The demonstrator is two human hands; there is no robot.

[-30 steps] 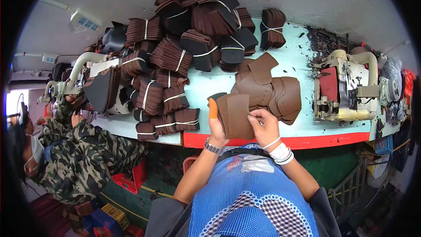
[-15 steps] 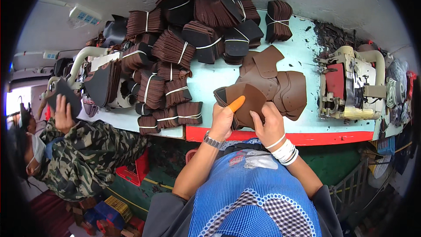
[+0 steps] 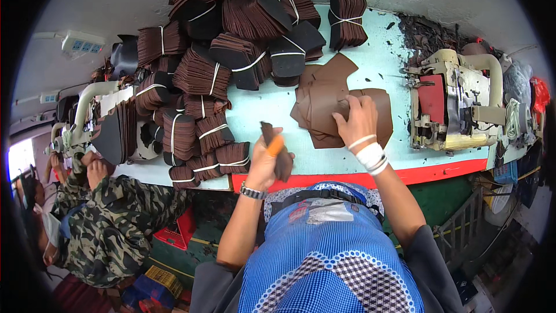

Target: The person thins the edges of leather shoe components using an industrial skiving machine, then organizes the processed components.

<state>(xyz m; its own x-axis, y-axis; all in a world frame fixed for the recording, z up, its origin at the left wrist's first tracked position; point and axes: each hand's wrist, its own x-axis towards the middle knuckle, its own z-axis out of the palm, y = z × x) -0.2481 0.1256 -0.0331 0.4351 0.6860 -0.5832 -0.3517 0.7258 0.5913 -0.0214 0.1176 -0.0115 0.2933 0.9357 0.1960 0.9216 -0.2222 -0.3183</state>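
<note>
Upright above the table's front edge, a thin stack of dark brown leather pieces is gripped in my left hand, seen nearly edge-on. An orange finger cot covers that hand's thumb. My right hand rests over a spread pile of flat brown leather pieces, thumb and curled fingers pinching the edge of a piece on top. White elastic bands circle my right wrist. Some pieces in the pile have curved edges and overlap loosely.
Banded bundles of leather pieces are heaped on the left of the pale table; one bundle stands apart at the back. Machines stand right and left. A person in a camouflage jacket works at the left.
My hands have parted: the left drew the stack left and turned it edge-on, while the right moved up onto the pile. The view shifted slightly. The co-worker's hand lowered at the left machine.
</note>
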